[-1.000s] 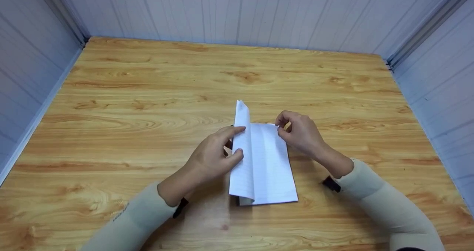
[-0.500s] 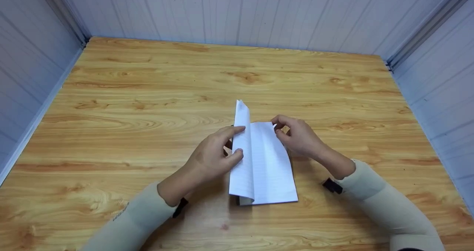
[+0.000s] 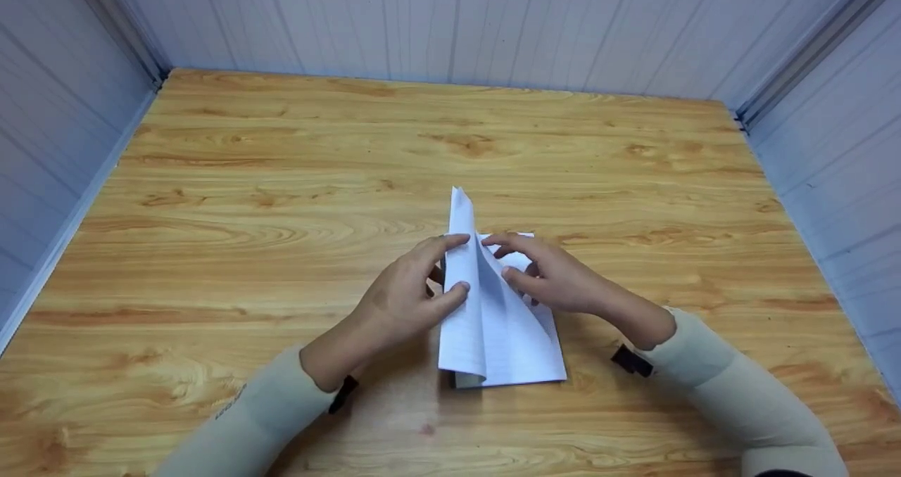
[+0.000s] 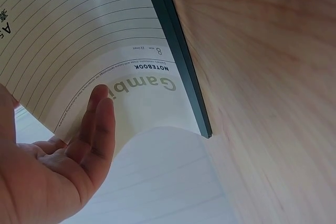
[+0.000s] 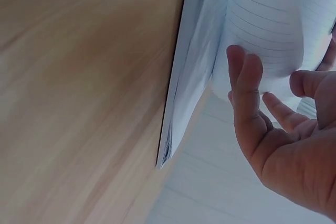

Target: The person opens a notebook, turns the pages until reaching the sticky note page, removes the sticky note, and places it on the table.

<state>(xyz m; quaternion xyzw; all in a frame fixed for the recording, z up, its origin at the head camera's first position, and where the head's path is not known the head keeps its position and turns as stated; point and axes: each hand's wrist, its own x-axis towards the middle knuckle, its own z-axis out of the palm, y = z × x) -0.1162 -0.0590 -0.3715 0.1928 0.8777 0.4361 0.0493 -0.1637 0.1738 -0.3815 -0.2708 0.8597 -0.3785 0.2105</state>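
A lined notebook lies opened on the table, its turned leaves standing up in a curved bundle. My left hand grips this bundle, thumb and forefinger on the page side and other fingers behind it. In the left wrist view, the pale printed cover and dark spine face out, with fingers of that hand against the cover. My right hand pinches a lifted page near its upper corner, bending it leftward. The right wrist view shows the fingers behind this page and the thumb at its edge.
The wood-grain table extends around the notebook. White panel walls stand along its back and both sides. Small black devices sit under the beige sleeves.
My right hand has moved left from the page's outer corner, lifting and curling the page toward the upright bundle. Pages beneath it now show at upper right. My left hand has kept its place.
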